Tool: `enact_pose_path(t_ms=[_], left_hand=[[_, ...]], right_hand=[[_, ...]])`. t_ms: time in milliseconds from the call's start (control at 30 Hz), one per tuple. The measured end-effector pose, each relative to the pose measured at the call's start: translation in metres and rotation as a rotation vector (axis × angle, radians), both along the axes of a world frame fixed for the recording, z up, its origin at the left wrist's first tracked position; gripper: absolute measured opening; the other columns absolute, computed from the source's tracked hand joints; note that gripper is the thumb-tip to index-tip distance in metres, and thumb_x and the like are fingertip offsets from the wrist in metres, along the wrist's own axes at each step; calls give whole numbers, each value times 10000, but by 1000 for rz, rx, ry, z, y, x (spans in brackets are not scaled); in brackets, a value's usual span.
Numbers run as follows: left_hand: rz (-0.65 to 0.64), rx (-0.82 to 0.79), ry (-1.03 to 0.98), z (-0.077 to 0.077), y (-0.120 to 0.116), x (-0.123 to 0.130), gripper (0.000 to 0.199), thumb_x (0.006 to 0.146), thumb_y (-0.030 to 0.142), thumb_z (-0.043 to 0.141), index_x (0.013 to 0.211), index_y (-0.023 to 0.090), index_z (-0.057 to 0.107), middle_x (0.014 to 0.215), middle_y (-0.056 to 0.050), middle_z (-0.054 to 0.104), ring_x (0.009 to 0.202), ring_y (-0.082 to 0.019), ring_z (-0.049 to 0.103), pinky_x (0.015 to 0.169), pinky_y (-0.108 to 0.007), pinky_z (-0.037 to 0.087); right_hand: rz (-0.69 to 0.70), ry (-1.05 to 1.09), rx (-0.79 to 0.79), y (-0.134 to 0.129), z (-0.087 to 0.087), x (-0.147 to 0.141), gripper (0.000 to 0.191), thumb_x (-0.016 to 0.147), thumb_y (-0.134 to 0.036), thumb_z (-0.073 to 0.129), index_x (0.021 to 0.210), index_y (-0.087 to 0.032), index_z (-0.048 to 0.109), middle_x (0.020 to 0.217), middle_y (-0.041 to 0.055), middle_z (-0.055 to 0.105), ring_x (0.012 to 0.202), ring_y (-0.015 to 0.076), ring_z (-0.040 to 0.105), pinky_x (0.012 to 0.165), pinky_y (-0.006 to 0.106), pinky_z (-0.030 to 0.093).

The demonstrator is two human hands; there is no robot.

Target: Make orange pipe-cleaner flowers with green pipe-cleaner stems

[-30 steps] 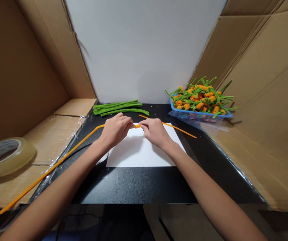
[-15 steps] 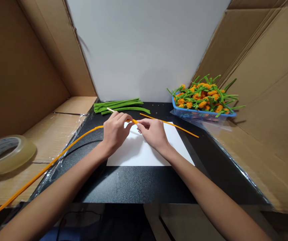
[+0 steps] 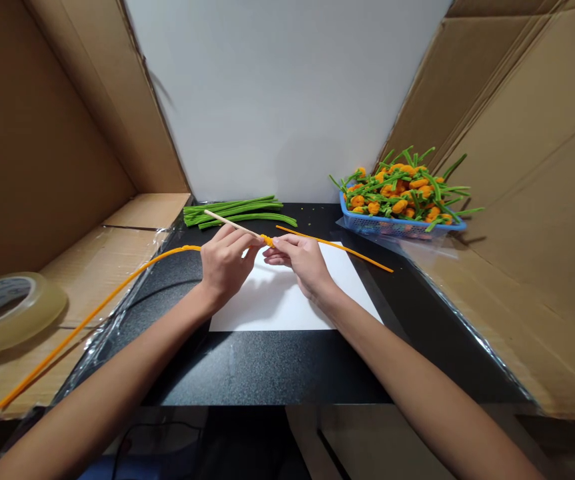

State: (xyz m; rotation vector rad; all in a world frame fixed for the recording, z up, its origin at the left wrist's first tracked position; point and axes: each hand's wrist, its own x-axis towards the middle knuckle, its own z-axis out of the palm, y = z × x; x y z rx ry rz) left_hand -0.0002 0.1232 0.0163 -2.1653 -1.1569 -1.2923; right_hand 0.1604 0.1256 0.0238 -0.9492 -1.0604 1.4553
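Observation:
Above the white paper [image 3: 272, 303], my left hand [image 3: 227, 260] is closed on a thin wooden stick [image 3: 230, 223] and an orange pipe cleaner [image 3: 112, 300]. The pipe cleaner's long tail arcs left, past the table edge and over the cardboard. Orange coils [image 3: 267, 241] wrap around the stick's right end, between the two hands. My right hand [image 3: 302, 260] pinches these coils from the right, its fingertips close to the left ones.
Green pipe cleaners [image 3: 242, 212] lie at the back left. Another orange pipe cleaner [image 3: 362, 256] lies right of the hands. A blue basket [image 3: 402, 225] of orange and green pieces stands back right. A tape roll [image 3: 42, 313] rests on cardboard at left.
More of the stick now shows above my left hand, and orange coils are visible between the hands. The pipe cleaner's tail has shifted slightly. The whole view has moved a little.

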Motion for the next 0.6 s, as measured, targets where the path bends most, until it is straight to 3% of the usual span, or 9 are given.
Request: enact_pose_path(t_ms=[233, 367, 600], left_hand=[[-31, 40, -21, -3, 2, 0, 182, 918, 230, 635, 751, 224, 706, 820, -10, 780, 712, -171, 632, 692, -327, 490], [-106, -27, -174, -3, 4, 2, 138, 889, 288, 689, 788, 216, 748, 788, -30, 777, 673, -159, 624, 648, -316, 502], [-411, -615, -725, -4, 16, -1, 261, 714, 396, 839, 817, 163, 783, 855, -94, 786, 786, -217, 730, 743, -345, 585]], right_hand=[[13, 209, -142, -2, 1, -1, 150, 821, -89, 626, 715, -135, 721, 710, 53, 729, 685, 117, 689, 777, 244, 591], [6, 314, -236, 3, 0, 0, 185, 831, -57, 613, 704, -136, 722, 753, 59, 720, 713, 109, 671, 804, 216, 594], [53, 370, -305, 9, -2, 4, 218, 869, -37, 574, 751, -139, 726, 754, 47, 696, 659, 85, 644, 708, 157, 584]])
